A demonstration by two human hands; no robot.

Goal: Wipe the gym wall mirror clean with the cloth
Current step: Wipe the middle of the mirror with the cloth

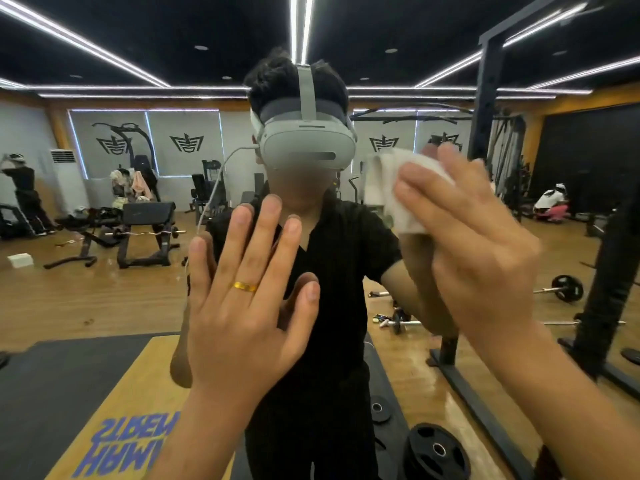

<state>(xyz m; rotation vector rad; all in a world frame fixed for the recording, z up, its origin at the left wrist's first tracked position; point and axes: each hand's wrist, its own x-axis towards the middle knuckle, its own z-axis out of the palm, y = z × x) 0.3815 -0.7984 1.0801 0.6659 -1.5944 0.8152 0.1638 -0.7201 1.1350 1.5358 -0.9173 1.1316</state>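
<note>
The wall mirror [104,299] fills the whole view and reflects the gym and a person in black wearing a headset. My left hand [249,299] lies flat against the glass at centre, fingers straight and spread, a gold ring on one finger. My right hand [478,244] is higher and to the right, slightly blurred, and presses a white cloth [391,188] against the mirror with straight fingers. Part of the cloth is hidden under those fingers.
Everything else is reflection: a weight bench at the left, a black rack upright at the right, barbells and plates on the wooden floor, a black and yellow platform below, and other people at the far left and far right.
</note>
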